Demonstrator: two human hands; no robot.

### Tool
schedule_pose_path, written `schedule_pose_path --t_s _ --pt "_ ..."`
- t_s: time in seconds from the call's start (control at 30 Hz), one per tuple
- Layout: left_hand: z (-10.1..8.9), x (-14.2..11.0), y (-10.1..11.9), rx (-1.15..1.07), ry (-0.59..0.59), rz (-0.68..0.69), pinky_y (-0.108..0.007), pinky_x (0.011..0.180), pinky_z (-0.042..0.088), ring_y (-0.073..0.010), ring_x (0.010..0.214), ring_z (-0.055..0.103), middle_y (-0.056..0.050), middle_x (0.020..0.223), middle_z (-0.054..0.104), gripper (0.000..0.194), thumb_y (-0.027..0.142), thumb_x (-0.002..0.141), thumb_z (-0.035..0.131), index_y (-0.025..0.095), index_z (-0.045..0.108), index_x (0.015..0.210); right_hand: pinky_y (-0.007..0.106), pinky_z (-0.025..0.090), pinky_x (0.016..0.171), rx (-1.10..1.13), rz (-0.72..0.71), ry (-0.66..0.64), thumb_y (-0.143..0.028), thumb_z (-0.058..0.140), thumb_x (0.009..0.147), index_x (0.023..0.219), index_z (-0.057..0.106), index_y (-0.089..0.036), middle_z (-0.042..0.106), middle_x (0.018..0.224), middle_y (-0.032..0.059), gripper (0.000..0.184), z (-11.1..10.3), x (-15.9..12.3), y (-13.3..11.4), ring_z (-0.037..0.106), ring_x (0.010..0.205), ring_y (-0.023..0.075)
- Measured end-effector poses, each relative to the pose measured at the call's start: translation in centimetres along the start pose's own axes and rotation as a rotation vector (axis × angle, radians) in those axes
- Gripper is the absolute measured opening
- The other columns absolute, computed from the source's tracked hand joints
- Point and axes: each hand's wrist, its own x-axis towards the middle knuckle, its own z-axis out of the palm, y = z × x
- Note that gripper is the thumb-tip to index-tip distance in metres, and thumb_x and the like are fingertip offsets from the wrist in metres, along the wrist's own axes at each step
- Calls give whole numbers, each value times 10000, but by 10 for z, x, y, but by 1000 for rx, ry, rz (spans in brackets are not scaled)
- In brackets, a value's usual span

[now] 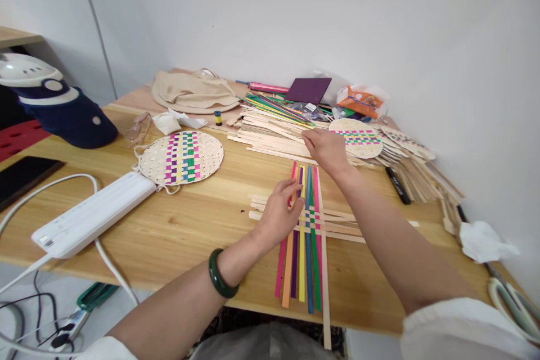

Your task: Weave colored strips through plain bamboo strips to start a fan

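Note:
Several coloured flat strips (309, 270) in pink, orange, purple, yellow, blue and green run toward me, with one plain strip (324, 292) along their right side. They are interlaced with plain crosswise strips (343, 230), forming a small checkered weave. My left hand (280, 211) rests over the weave's left part, fingers stretched out and thumb apart, covering some crossings. Farther back, my right hand (327, 149) reaches to the pile of plain strips (270, 129). Its fingertips are pinched together at a plain strip there, and the grip is partly hidden.
A round woven fan (181, 157) lies left, beside a white power strip (93, 214). Behind are a beige hat (192, 93) and thread spool (217, 118). Another woven piece (358, 138), a black marker (397, 185) and scissors (512, 304) are at right.

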Motion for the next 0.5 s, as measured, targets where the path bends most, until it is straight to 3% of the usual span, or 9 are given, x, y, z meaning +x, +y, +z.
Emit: schedule_pose_path --t_s 0.13,0.23,0.37,0.5 --pt "-7 5 14 -648 35 -236 -433 1115 433 -244 1181 639 -144 1246 674 356 336 896 602 122 649 1177 285 362 742 -5 -111 150 -292 269 1030 1145 690 -237 706 1077 83 439 -14 -48 -13 589 951 177" --pt "-13 9 20 -1016 41 -374 -417 1069 474 -218 1041 706 -123 1083 738 265 335 926 574 110 683 1014 283 416 795 40 -198 176 -290 331 1022 1183 684 -264 715 1077 74 388 -6 -86 -23 603 942 168" --pt "-15 11 21 -1062 96 -442 -402 995 526 -196 846 746 -97 854 758 213 223 933 564 96 700 829 301 490 849 160 -246 371 -273 463 977 1170 683 -225 722 1058 87 296 8 -112 -26 631 960 181" --pt "-17 12 21 -1006 186 -457 -370 941 565 -183 797 749 -95 861 766 242 174 948 520 94 718 835 374 503 944 268 -205 656 -212 542 915 1183 654 -173 714 1083 120 293 12 -117 -14 630 1052 227"
